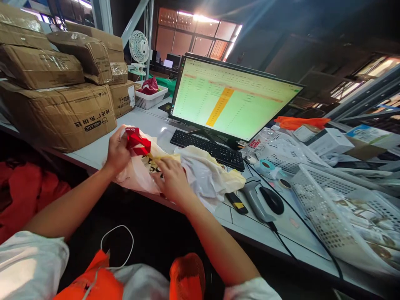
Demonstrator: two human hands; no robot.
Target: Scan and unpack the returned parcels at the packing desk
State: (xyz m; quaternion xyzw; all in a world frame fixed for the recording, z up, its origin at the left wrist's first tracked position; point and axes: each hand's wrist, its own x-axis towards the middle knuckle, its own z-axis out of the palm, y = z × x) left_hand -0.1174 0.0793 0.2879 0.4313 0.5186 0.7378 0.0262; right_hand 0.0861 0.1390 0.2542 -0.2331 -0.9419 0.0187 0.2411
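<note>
My left hand [118, 152] is closed on the edge of a thin whitish plastic bag [133, 178] at the front of the desk. A red folded piece [137, 141] shows at the bag's upper end, beside my left fingers; what it is I cannot make out. My right hand [171, 177] rests with fingers stretched over the bag and a yellow part with black print [146, 160]. To its right lies a crumpled white and pale yellow plastic bag [203, 171], partly against the keyboard [206, 146].
Cardboard boxes [59, 112] are stacked on the left. A monitor [231, 100] stands behind the keyboard. On the right lie a barcode scanner [256, 200], a black mouse [271, 200], a box cutter [236, 203], and a white perforated basket [318, 208] holding small packets. A fan [139, 46] stands behind.
</note>
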